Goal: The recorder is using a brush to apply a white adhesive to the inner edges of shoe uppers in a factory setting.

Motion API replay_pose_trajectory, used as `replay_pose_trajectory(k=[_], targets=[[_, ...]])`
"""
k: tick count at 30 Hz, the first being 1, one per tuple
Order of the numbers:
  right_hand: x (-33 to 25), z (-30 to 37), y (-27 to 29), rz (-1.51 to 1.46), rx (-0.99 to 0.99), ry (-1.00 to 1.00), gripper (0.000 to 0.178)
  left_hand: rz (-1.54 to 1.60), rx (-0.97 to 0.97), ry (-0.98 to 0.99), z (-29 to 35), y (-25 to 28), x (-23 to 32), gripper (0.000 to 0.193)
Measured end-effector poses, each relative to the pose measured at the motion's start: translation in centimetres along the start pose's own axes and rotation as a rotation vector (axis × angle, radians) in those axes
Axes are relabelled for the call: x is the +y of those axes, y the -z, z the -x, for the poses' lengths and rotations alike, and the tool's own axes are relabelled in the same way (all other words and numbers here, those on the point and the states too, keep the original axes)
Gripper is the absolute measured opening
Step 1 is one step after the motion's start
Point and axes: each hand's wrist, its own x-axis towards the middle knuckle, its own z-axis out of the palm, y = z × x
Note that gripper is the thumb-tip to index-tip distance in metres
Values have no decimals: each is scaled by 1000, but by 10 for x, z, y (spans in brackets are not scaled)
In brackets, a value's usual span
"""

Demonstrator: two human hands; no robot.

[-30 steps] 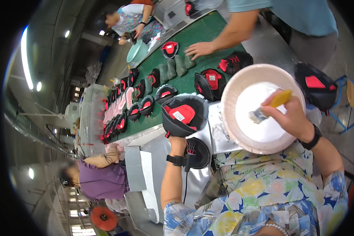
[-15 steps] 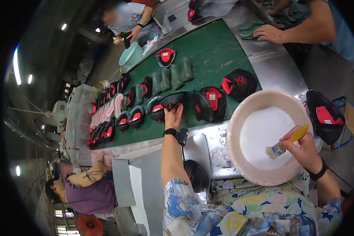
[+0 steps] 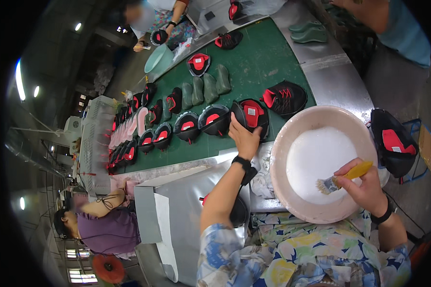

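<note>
My left hand [image 3: 245, 137] grips a black shoe upper [image 3: 252, 113] with a red lining, thumb on one side and fingers on the other. That upper rests on the green belt, sole side hidden from me. In my right hand [image 3: 367, 187] is a paintbrush [image 3: 352, 172] with a yellow handle. Its pale bristles hang over a wide pinkish basin [image 3: 283, 191] holding white liquid [image 3: 316, 148]. Just left of my left hand lies another black upper [image 3: 214, 120] with a pale rim. A laced black and red shoe upper [image 3: 286, 98] sits between belt and basin.
Several uppers and green shoe lasts [image 3: 209, 89] line the green belt [image 3: 258, 62]. Another black upper [image 3: 393, 143] stands right of the basin. A co-worker in purple [image 3: 109, 229] is at left; others work at the far end and far right. A metal sheet [image 3: 187, 201] lies near my left forearm.
My left hand has let go of one upper, leaving it on the belt, and moved right to another. The brush stays over the basin. A black shoe now lies at the belt's far end.
</note>
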Motion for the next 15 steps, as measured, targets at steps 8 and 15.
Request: replay_pose_trajectory(k=[8, 15], targets=[[6, 21, 14, -88, 42, -3, 12, 109, 36, 36, -34, 84, -21, 52], [18, 17, 17, -57, -41, 35, 13, -30, -740, 117, 28, 317, -36, 54]])
